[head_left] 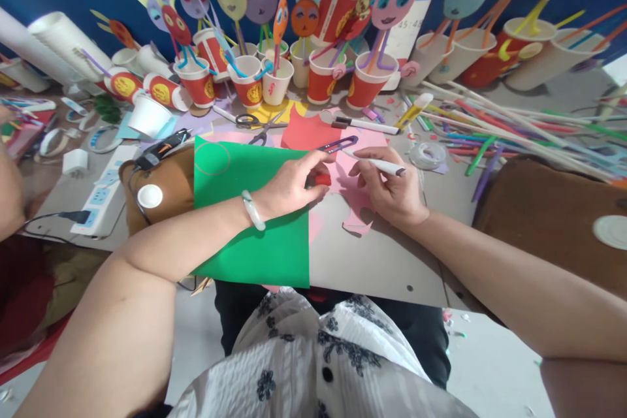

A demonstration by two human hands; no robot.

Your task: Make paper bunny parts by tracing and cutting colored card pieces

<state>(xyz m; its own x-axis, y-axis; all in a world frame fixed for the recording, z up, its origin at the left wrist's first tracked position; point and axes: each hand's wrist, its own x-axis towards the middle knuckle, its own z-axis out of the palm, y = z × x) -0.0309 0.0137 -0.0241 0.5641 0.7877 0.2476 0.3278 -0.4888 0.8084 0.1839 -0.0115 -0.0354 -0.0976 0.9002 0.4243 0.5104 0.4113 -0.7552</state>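
My left hand [294, 184] is curled over the right part of a green sheet [255, 245], with a small red piece [322, 179] pinched between thumb and fingers. A faint circle is drawn at the sheet's upper left. Just beyond my left fingertips lies a purple cutter-like tool [341, 144]. My right hand [392, 189] has its fingers closed around a white pen [386, 166], above scraps of pink paper [350, 189]. Red paper [306, 130] lies farther back, beside black scissors [259, 125].
Paper cups with painted faces [321, 75] line the back, near a propped phone [409, 32]. Many coloured sticks [494, 124] lie at right. A power strip [100, 196] and brown bag [161, 176] are at left. Another person's arm [7, 189] shows at the left edge.
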